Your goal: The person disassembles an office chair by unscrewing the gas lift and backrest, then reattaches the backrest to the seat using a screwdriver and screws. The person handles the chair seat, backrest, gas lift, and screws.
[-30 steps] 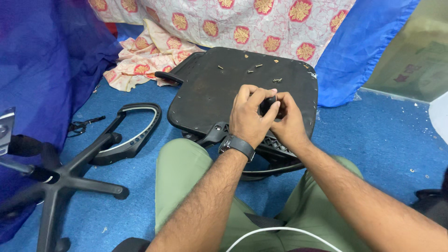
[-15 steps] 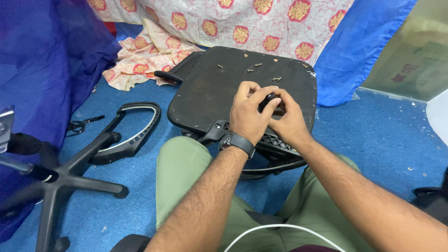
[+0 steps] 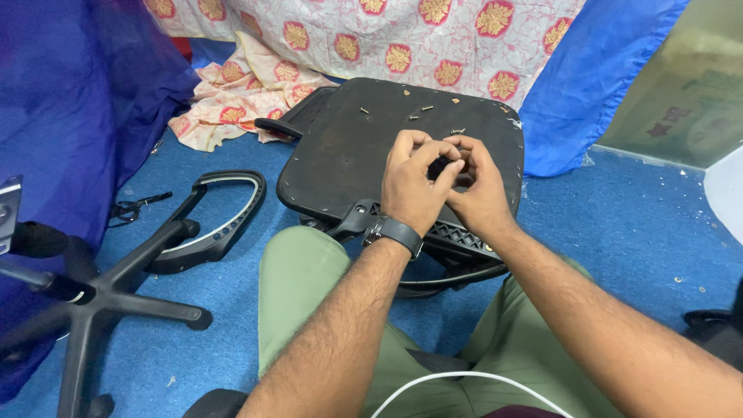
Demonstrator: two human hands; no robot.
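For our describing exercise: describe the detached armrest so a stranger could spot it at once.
Start at the upturned black chair seat on the blue carpet. Just left of it, beside the star-shaped chair base, lies the armrest. It alone is a closed black loop, curved on top, unlike the straight spokes.

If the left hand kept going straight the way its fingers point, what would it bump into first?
Most likely the right hand: the left hand fingers already meet it around a small dark part; depth there is unclear.
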